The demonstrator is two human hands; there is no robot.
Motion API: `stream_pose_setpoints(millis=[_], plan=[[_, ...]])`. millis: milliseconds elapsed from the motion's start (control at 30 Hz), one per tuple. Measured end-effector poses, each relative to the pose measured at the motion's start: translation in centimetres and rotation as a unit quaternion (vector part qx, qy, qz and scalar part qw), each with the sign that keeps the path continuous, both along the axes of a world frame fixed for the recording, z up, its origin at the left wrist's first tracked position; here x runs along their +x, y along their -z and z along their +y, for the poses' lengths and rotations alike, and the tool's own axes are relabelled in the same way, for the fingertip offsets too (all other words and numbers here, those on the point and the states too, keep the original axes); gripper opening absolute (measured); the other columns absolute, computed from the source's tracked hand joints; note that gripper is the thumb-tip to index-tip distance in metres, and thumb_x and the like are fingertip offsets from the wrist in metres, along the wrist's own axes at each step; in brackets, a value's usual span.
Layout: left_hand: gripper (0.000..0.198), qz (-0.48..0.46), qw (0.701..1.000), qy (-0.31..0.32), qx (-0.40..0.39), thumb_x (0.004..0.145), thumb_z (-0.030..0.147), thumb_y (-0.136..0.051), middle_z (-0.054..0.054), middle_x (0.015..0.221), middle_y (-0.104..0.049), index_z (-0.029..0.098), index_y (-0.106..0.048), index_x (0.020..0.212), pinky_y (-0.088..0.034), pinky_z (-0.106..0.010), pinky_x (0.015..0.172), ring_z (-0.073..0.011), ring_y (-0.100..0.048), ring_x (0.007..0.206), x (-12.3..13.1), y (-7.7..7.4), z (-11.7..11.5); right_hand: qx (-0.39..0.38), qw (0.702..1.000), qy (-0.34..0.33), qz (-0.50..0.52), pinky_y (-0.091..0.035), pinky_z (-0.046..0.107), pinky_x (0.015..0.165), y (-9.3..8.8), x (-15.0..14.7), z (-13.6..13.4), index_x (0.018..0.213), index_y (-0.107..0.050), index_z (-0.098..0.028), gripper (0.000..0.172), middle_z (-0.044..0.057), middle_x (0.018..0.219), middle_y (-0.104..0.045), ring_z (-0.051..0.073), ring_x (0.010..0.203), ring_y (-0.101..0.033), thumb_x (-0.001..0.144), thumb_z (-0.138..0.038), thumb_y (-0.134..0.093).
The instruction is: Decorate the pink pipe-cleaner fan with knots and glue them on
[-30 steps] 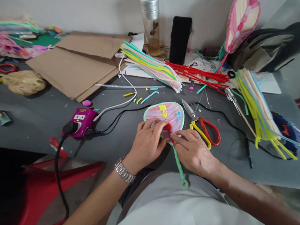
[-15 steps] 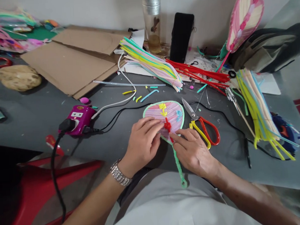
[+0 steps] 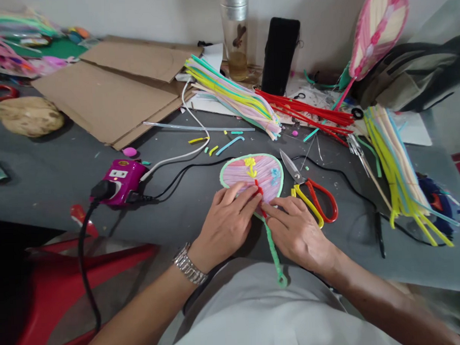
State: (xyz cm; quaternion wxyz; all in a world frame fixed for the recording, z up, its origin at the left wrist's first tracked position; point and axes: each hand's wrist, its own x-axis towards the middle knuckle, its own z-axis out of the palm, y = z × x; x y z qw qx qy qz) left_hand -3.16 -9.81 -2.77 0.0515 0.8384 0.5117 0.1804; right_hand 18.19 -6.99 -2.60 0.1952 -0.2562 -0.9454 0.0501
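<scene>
Red pipe cleaner (image 3: 258, 187) has narrowed to a thin strip beside my left hand (image 3: 227, 226); its curled fingers press on the pink fan (image 3: 249, 172), as does my right hand (image 3: 297, 233), neither grip clear; the fan's long axis runs toward me down its green handle (image 3: 273, 254), nearer my right hand.

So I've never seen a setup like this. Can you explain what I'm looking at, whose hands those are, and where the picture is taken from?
There's no machine here. The picture comes from a camera worn on a person's head, looking forward and down, so these are that person's own bare hands. The left hand and right hand hold a small handmade fan, pink-striped with a green rim, with a red strip on it between the hands. On the dark grey table lie scissors with red and yellow handles, bundles of coloured craft strips, cardboard sheets and a magenta power socket.
</scene>
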Motion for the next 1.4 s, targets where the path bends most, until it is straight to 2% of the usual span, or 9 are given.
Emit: stream_pose_setpoints(millis=[167,400,533,667,767,900,1033,1167,1400], plan=[[0.039,0.019,1.0,0.006,0.002,0.096,0.011,-0.049,-0.009,0.145,-0.064,0.013,-0.063,0.133,-0.036,-0.049,0.11,-0.0318,-0.047,0.141,0.4,-0.3,0.2,-0.014,1.0,0.0,-0.008,-0.043,0.045,0.102,0.0,0.1,0.0,0.086,-0.066,-0.016,0.018,0.009,0.125,-0.073,0.028,0.117,-0.057,0.098,-0.011,-0.054],[0.04,-0.042,0.999,-0.015,-0.025,0.09,0.011,-0.054,-0.009,0.139,-0.068,0.018,-0.066,0.127,-0.027,-0.057,0.12,-0.0316,-0.052,0.137,0.4,0.0,0.5,-0.016,1.0,-0.002,0.001,-0.044,0.044,0.099,-0.1,0.1,0.2,0.086,-0.066,-0.017,0.016,0.008,0.122,-0.074,0.027,0.115,-0.057,0.096,-0.01,-0.055],[0.044,-0.064,0.997,0.003,-0.038,0.093,0.012,-0.051,-0.009,0.146,-0.063,0.016,-0.061,0.136,-0.033,-0.056,0.119,-0.032,-0.046,0.143,-0.3,0.1,0.2,-0.009,1.0,-0.001,0.006,-0.044,0.044,0.097,0.0,0.1,0.2,0.088,-0.067,-0.017,0.016,0.008,0.123,-0.074,0.028,0.114,-0.058,0.096,-0.009,-0.056],[0.049,-0.065,0.998,-0.011,-0.003,0.095,0.011,-0.047,-0.012,0.152,-0.057,0.014,-0.056,0.143,-0.036,-0.057,0.118,-0.0336,-0.037,0.149,-1.5,-0.3,-0.2,-0.007,1.0,-0.002,0.012,-0.045,0.046,0.095,0.1,0.1,0.1,0.089,-0.069,-0.017,0.017,0.008,0.125,-0.074,0.029,0.115,-0.058,0.095,-0.008,-0.056],[0.048,-0.048,0.998,-0.034,0.017,0.096,0.012,-0.047,-0.012,0.149,-0.06,0.016,-0.056,0.143,-0.04,-0.056,0.115,-0.0337,-0.04,0.147,-2.0,-0.9,-0.6,-0.014,1.0,-0.002,0.014,-0.046,0.046,0.094,0.2,0.2,0.2,0.09,-0.069,-0.017,0.017,0.008,0.125,-0.074,0.029,0.114,-0.058,0.094,-0.007,-0.056],[0.047,0.002,1.0,-0.018,-0.001,0.097,0.014,-0.047,-0.013,0.147,-0.061,0.015,-0.057,0.143,-0.043,-0.055,0.111,-0.0344,-0.044,0.143,-1.5,-1.2,-0.9,-0.017,1.0,-0.003,0.011,-0.045,0.047,0.097,0.3,0.2,0.2,0.092,-0.069,-0.016,0.015,0.008,0.128,-0.073,0.029,0.115,-0.057,0.096,-0.01,-0.056],[0.048,0.038,0.999,0.014,-0.019,0.098,0.015,-0.048,-0.012,0.152,-0.057,0.011,-0.055,0.145,-0.039,-0.052,0.115,-0.0332,-0.042,0.144,-0.7,-0.9,-0.3,-0.015,1.0,-0.003,0.003,-0.044,0.046,0.098,0.3,0.2,0.2,0.09,-0.068,-0.017,0.018,0.008,0.127,-0.073,0.029,0.116,-0.056,0.097,-0.01,-0.053],[0.044,0.073,0.997,0.028,-0.012,0.1,0.016,-0.047,-0.01,0.154,-0.056,0.011,-0.058,0.142,-0.035,-0.051,0.118,-0.0316,-0.042,0.146,-0.4,-0.6,0.3,-0.018,1.0,0.001,-0.006,-0.043,0.046,0.099,0.2,0.2,0.1,0.089,-0.067,-0.017,0.017,0.007,0.127,-0.073,0.028,0.116,-0.056,0.097,-0.01,-0.054],[0.044,0.133,0.988,0.073,0.019,0.104,0.019,-0.042,-0.015,0.153,-0.056,0.008,-0.054,0.145,-0.032,-0.053,0.118,-0.0332,-0.042,0.147,-0.6,-0.8,0.6,-0.037,0.999,-0.006,-0.004,-0.043,0.046,0.101,-0.1,0.2,0.2,0.087,-0.068,-0.017,0.02,0.009,0.126,-0.073,0.028,0.118,-0.057,0.097,-0.01,-0.053]])
